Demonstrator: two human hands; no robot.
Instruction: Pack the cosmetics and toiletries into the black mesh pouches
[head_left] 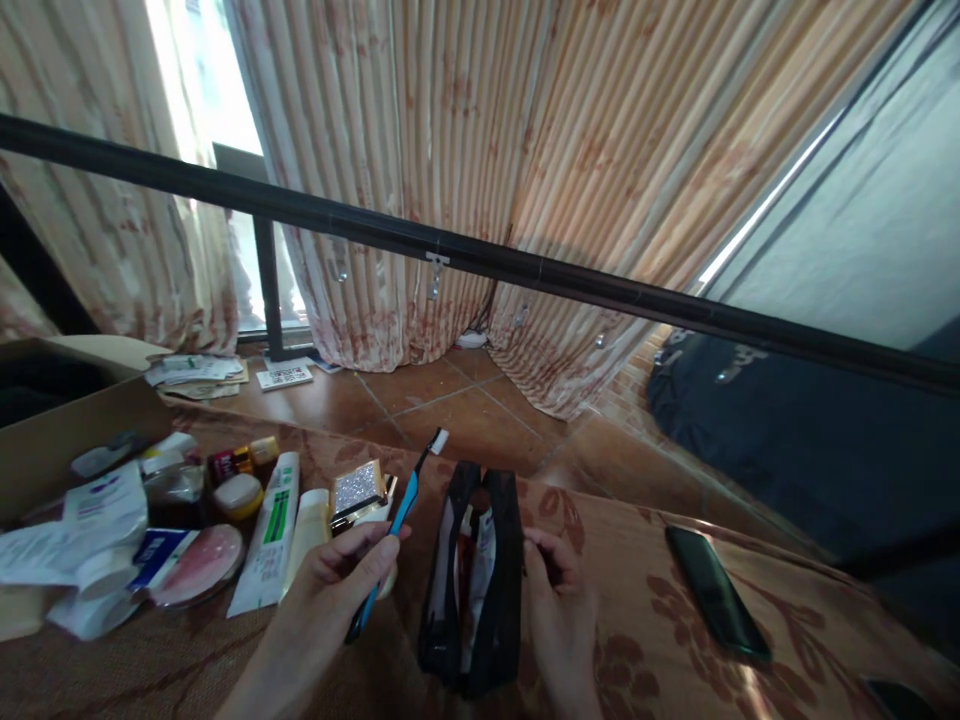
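In the head view, my left hand (352, 570) is closed around a blue-and-black toothbrush (409, 497), its white bristles tilted up and away. Just right of it, an unzipped black toiletry pouch (506, 600) stands on the brown patterned cloth (630, 570). A white tube-like item (484, 550) and something reddish show inside its opening. My right hand (559, 600) has curled fingers pinching the pouch's right side. Left of my left hand lie a toothpaste tube (270, 530) with green print, a pale bottle (309, 525) and a glittery compact (358, 488).
Several toiletries, among them a pink round case (201, 565), crowd the left side beside a cardboard box (82, 430). A dark phone (716, 590) lies to the right. A black rail (487, 258) crosses in front of the curtains (450, 120), above the tiled floor (450, 400).
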